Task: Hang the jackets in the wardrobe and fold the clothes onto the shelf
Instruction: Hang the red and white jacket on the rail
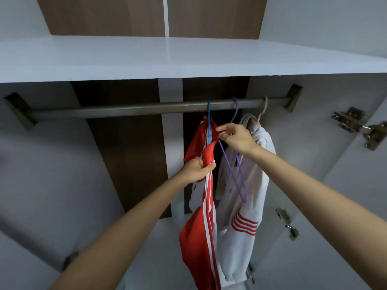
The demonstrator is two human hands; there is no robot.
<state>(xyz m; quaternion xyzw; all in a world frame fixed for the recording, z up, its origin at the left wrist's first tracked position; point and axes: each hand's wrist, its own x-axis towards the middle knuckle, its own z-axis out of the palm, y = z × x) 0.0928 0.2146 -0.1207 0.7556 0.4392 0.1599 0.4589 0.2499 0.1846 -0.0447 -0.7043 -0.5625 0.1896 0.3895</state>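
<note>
L hand, R hand grip red jacket; rail bare leftward.

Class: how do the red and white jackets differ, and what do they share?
The red jacket has white stripes; the white jacket has red ones. The red jacket hangs on a blue hanger, the white jacket on a beige hanger. The left hand grips the red jacket, not the white jacket. Both hang from the rail.

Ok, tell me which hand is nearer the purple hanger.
Right. The right hand sits at the neck of the purple hanger, pinching the red jacket. The left hand grips that jacket lower left, apart from the hanger.
</note>
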